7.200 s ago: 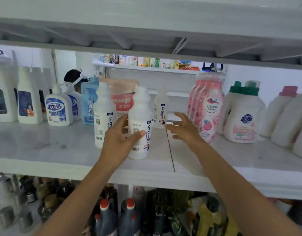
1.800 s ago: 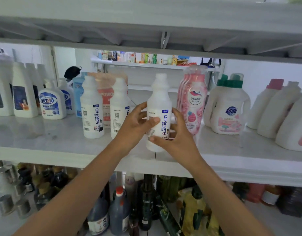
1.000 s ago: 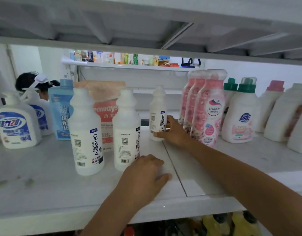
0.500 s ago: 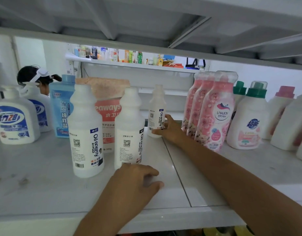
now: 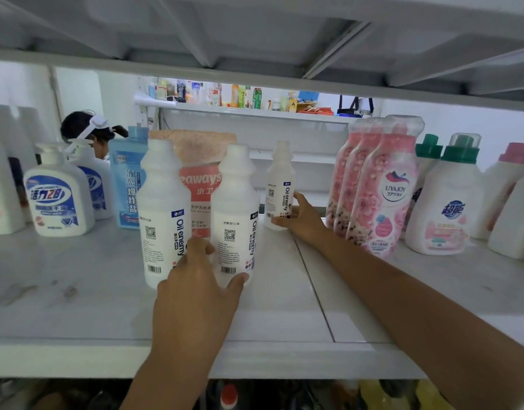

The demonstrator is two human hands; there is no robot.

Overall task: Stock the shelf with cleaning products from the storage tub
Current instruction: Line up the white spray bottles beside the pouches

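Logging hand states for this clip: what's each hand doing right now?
Left hand: grips the middle Oil enemy bottle.
Right hand: holds the rear Oil enemy bottle.

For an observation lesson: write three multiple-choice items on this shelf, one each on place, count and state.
1. The rearmost white plastic "Oil enemy" bottle is: A) left of the pink flowered bottles; B) behind them; C) above them.
2. White "Oil enemy" bottles: A) two; B) three; C) five.
3. The right hand: A) hangs idle; B) holds the rearmost bottle; C) lies flat.
Key: 1A, pink row lies to its right; 2B, front pair plus rearmost; 3B, fingers curl round it.
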